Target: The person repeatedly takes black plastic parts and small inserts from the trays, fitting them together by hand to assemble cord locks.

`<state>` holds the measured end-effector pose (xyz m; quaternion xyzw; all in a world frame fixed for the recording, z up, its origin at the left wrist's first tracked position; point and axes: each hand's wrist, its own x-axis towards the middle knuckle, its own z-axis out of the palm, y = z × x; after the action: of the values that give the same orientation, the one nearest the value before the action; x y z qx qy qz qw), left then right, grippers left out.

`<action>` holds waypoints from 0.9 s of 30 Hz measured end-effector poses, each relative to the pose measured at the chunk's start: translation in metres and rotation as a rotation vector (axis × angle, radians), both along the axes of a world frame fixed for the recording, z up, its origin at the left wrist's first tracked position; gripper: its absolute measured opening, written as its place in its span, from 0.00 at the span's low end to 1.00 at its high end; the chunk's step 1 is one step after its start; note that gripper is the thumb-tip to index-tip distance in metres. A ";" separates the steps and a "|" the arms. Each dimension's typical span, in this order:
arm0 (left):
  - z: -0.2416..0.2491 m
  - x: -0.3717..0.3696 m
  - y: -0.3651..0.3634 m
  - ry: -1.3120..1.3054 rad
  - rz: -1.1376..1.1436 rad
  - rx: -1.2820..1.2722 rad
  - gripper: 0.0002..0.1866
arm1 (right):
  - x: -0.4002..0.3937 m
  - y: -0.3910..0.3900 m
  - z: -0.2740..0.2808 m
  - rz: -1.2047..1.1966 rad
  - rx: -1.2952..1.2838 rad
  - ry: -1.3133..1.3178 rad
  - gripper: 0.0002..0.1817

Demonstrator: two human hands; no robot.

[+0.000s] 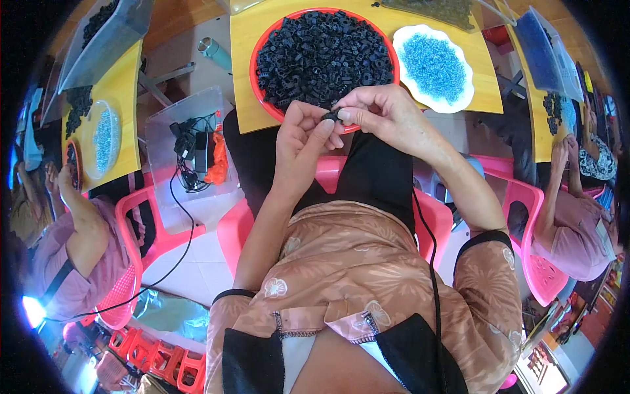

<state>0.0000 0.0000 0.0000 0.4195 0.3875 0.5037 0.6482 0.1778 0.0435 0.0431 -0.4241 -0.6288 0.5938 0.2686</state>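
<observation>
Both of my hands meet over the near rim of a red basin [254, 85] heaped with small black plastic parts [321, 56]. My left hand [305, 134] is closed, with thumb and forefinger pinching a small black plastic part [331, 115]. From the other side my right hand [377, 115] pinches at the same part with thumb and forefinger. The fingers cover most of the part, so its exact shape is hidden. To the right of the basin lies a white scalloped plate [467, 79] holding many small clear-blue pieces [433, 65].
A yellow table [244, 111] carries the basin and plate. On the floor at left stand a clear plastic bin [157, 141] with cables and a green bottle [213, 51]. Co-workers sit at tables on the left [85, 249] and right [577, 230], on pink chairs.
</observation>
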 end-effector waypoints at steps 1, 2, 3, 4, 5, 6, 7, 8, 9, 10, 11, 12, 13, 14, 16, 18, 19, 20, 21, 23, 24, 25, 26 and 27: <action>0.002 -0.001 0.000 0.021 -0.015 0.017 0.06 | 0.000 0.000 0.008 0.022 0.000 -0.027 0.09; 0.003 -0.002 0.000 0.043 -0.030 0.033 0.05 | 0.000 0.000 0.010 0.044 -0.001 -0.053 0.09; 0.004 0.003 -0.004 0.034 -0.029 0.015 0.05 | 0.005 -0.004 0.010 0.042 -0.024 -0.063 0.09; 0.005 0.004 -0.004 0.036 -0.029 0.017 0.05 | 0.006 -0.003 0.008 0.038 -0.026 -0.061 0.09; 0.006 0.004 -0.004 0.041 -0.030 0.016 0.05 | 0.007 -0.003 0.006 0.034 -0.030 -0.059 0.10; 0.007 0.004 -0.003 0.051 -0.032 0.027 0.05 | 0.007 -0.004 0.003 0.024 -0.052 -0.032 0.10; 0.007 0.005 -0.003 0.061 -0.033 0.036 0.04 | 0.008 -0.005 -0.003 0.015 -0.075 -0.006 0.10; 0.007 0.004 -0.004 0.072 -0.034 0.044 0.04 | 0.008 -0.006 -0.006 0.007 -0.098 0.022 0.10; 0.007 0.004 -0.004 0.077 -0.047 0.040 0.04 | 0.008 -0.006 -0.006 0.008 -0.119 0.041 0.10; 0.007 0.003 -0.004 0.082 -0.061 0.037 0.04 | 0.008 -0.006 -0.007 0.009 -0.138 0.060 0.10; 0.007 0.002 -0.003 0.086 -0.075 0.035 0.04 | 0.009 -0.006 -0.007 0.010 -0.157 0.078 0.10; 0.007 0.002 -0.003 0.076 -0.082 0.032 0.04 | 0.010 -0.006 -0.007 0.016 -0.169 0.090 0.10; 0.007 0.002 -0.002 0.066 -0.089 0.030 0.04 | 0.011 -0.005 -0.007 0.022 -0.180 0.103 0.10; 0.006 0.002 -0.002 0.056 -0.095 0.026 0.04 | 0.012 -0.005 -0.007 0.028 -0.193 0.114 0.09; 0.003 0.000 -0.002 0.106 -0.108 0.060 0.04 | 0.011 -0.006 -0.006 0.001 -0.196 0.105 0.08; 0.000 -0.001 -0.001 0.167 -0.117 0.089 0.04 | 0.009 -0.008 -0.005 -0.008 -0.187 0.089 0.07; 0.000 -0.002 -0.001 0.204 -0.120 0.100 0.04 | 0.008 -0.008 -0.003 -0.004 -0.177 0.077 0.07; -0.001 -0.002 -0.001 0.241 -0.123 0.111 0.04 | 0.007 -0.009 -0.002 0.001 -0.167 0.066 0.06; 0.000 -0.003 -0.001 0.316 -0.129 0.139 0.03 | 0.007 -0.010 0.000 -0.001 -0.151 0.024 0.06; 0.002 -0.003 0.000 0.465 -0.142 0.196 0.03 | 0.008 -0.011 0.001 -0.006 -0.120 -0.060 0.06; 0.002 -0.003 0.001 0.480 -0.154 0.207 0.03 | 0.008 -0.011 0.000 -0.010 -0.133 -0.052 0.06; 0.002 -0.003 0.001 0.496 -0.167 0.216 0.03 | 0.009 -0.012 -0.002 -0.014 -0.149 -0.043 0.06; 0.002 -0.003 0.002 0.511 -0.181 0.227 0.03 | 0.009 -0.012 -0.004 -0.019 -0.163 -0.034 0.06; 0.000 -0.002 0.001 0.407 -0.155 0.189 0.03 | 0.010 -0.012 -0.006 -0.010 -0.190 0.022 0.06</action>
<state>-0.0022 0.0006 0.0001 0.5999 0.4280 0.3914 0.5511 0.1877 0.0320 0.0368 -0.4442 -0.5646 0.6541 0.2368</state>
